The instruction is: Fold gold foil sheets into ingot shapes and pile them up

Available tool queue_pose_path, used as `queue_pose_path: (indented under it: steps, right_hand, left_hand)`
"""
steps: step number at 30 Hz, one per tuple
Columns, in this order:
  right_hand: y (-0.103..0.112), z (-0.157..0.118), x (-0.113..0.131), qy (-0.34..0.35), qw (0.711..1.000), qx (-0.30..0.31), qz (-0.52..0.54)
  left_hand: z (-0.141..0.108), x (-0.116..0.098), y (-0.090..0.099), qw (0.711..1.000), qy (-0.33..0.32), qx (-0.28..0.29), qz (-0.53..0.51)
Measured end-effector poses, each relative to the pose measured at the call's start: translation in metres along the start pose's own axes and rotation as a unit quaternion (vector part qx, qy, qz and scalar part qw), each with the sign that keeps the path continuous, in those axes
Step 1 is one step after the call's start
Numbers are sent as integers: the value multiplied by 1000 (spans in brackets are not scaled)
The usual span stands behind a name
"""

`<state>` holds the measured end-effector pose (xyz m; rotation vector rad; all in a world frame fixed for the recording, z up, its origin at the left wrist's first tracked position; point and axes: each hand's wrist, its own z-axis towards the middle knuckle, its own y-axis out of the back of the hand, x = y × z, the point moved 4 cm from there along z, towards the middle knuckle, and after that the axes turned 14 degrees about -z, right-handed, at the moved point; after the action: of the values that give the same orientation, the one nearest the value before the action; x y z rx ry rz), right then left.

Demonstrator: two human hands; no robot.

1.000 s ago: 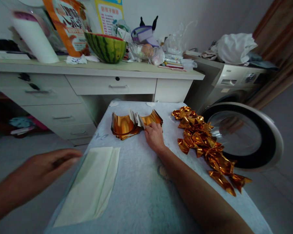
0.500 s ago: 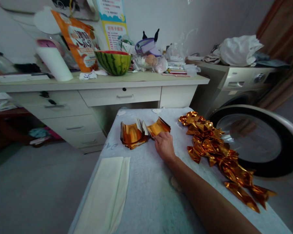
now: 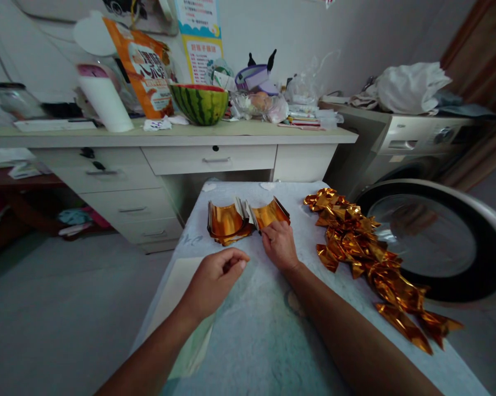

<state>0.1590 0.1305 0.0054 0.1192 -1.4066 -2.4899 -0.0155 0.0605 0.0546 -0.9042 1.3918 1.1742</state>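
Observation:
My right hand (image 3: 279, 245) is at the near edge of the right-hand stack of gold foil paper (image 3: 268, 213), its fingers bent and closed on the sheets. Beside it is a second curved stack of gold foil paper (image 3: 226, 221), untouched. My left hand (image 3: 218, 278) hovers over the near left of the cloth-covered table, fingers curled in and thumb against them, with nothing visible in it. Beneath that forearm is a pale folded sheet (image 3: 177, 280), partly hidden. Folded gold foil pieces (image 3: 355, 247) lie in a long heap on the right.
A white desk (image 3: 248, 132) stands behind the table, bearing a cut watermelon (image 3: 199, 104), an orange snack bag (image 3: 147, 71) and a white cylinder (image 3: 105, 102). On the right, the round door (image 3: 433, 236) of a washing machine (image 3: 400, 135) hangs open against the table's side.
My left hand has come into view from below, over the pale sheet. My right hand stays at the right-hand foil stack. The view has shifted slightly.

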Motion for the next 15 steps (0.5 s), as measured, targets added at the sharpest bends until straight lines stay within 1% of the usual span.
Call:
queue_pose_path:
  steps: [2,5,7,8,9,10,11,13,15]
  right_hand:
    - [0,0,0,0,1000,1,6]
    - [0,1,0,4,1000,5,16]
    - [-1,1,-1,6,1000,6,22]
    - [-1,1,-1,7,1000,6,25]
    - [-1,1,-2,7,1000,6,28]
    - [-1,1,-2,6,1000,6,30]
    - [0,1,-2,5,999,6,31]
    - [0,0,-4,1,999,5,32]
    - [-1,-1,-4,1,999,5,33]
  left_hand:
    - [16,13,-8,1000,-5,15,4]
    - [26,28,-13,1000,-7,18,20]
    - [28,27,-9,999,-7,32,29]
    - [28,23,-2,998,-4,44,35]
    - [27,18,7,997,-2,59,46]
    - [25,11,20,994,-1,81,77]
    - [21,4,36,991,3,87,105]
    - [7,-8,75,987,25,71,144]
    - [-21,-15,111,982,42,30,180]
